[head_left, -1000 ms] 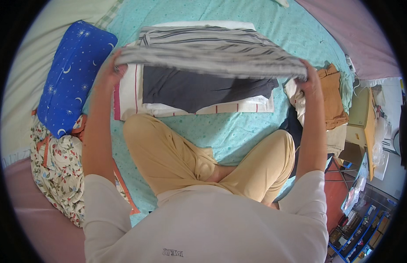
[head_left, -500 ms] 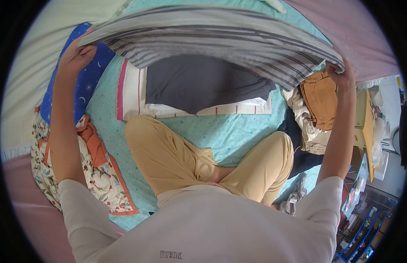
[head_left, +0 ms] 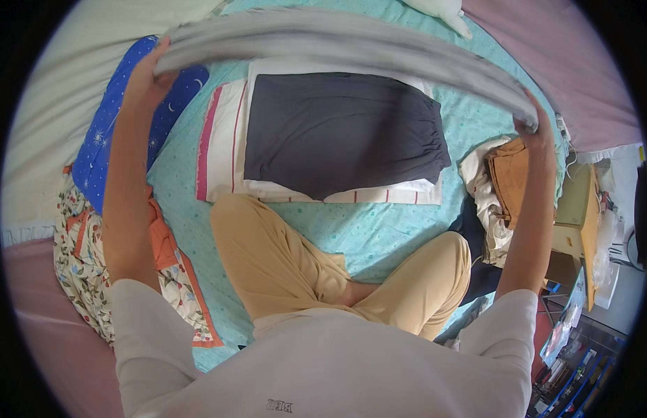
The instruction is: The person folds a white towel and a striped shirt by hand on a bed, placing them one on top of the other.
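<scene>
Now, step: I hold grey striped cloth (head_left: 351, 38) up, spread wide over the bed (head_left: 379, 230).
L hand (head_left: 146, 73): pinching cloth's left end.
R hand (head_left: 536, 129): pinching the right end.
Cloth: in air, blurred, above dark shorts (head_left: 341, 132) on folded stack (head_left: 222, 150).
Next, I judge: needs both ends kept level, w/ equal tension, before lowering.

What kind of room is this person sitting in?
Most likely a bedroom at home. The person sits cross-legged on a bed with a turquoise sheet, a blue star-print pillow lies at the left, and folded clothes are stacked in front while both hands hold up a grey striped cloth.
</scene>
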A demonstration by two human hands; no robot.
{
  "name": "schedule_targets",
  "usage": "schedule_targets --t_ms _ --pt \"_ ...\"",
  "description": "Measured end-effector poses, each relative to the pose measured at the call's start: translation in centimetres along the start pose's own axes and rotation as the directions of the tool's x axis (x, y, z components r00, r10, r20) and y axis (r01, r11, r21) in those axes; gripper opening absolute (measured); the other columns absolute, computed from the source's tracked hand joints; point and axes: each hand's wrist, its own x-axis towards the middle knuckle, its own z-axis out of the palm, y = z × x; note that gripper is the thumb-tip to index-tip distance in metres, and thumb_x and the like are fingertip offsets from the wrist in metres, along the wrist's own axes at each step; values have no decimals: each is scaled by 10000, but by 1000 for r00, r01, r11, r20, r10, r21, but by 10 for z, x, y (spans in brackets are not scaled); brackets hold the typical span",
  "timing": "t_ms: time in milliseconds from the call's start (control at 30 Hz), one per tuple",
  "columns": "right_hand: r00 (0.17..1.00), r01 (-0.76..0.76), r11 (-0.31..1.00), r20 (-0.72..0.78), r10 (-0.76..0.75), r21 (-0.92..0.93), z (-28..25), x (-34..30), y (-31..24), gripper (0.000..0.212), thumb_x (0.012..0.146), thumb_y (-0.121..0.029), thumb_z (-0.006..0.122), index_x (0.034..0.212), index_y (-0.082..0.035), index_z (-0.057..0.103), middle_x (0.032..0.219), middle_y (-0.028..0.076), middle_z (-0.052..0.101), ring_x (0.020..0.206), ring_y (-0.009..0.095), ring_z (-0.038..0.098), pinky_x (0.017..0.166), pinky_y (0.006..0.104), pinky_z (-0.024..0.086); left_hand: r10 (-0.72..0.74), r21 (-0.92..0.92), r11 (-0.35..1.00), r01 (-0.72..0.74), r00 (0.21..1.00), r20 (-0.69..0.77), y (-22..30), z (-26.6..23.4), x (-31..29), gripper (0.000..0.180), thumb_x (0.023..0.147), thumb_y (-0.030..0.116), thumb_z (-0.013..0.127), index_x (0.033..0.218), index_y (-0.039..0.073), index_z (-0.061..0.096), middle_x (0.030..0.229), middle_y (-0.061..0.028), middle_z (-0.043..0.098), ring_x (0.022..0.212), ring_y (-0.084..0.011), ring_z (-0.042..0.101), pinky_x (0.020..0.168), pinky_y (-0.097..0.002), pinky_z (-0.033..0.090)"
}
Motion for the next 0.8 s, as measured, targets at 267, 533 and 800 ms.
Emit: schedule_targets --t_ms 267,533,800 --pt "980 -172 943 49 194 -283 -113 -3 191 480 883 -329 698 1206 5 580 1102 112 639 981 200 617 837 305 497 -186 330 905 269 947 -262 -214 -36 -80 404 922 257 639 1237 16 561 1151 -67 630 1009 -169 606 856 -339 496" --pt "983 -171 846 -36 177 -505 -119 -14 244 444 906 -366 660 1150 1 605 990 98 654 917 196 622 803 313 490 -238 367 893 262 965 -110 -260 -95 -87 388 904 176 632 1248 13 554 1056 -89 653 961 -188 618 825 -324 479" --pt "622 652 9 528 -578 -758 37 -30 254 385 911 -207 612 1213 19 538 1219 232 572 1135 390 539 976 441 431 240 895 145 -423 892 383 -241 112 -57 461 853 43 569 1311 55 515 1324 -165 525 1265 -335 452 1074 -424 358"
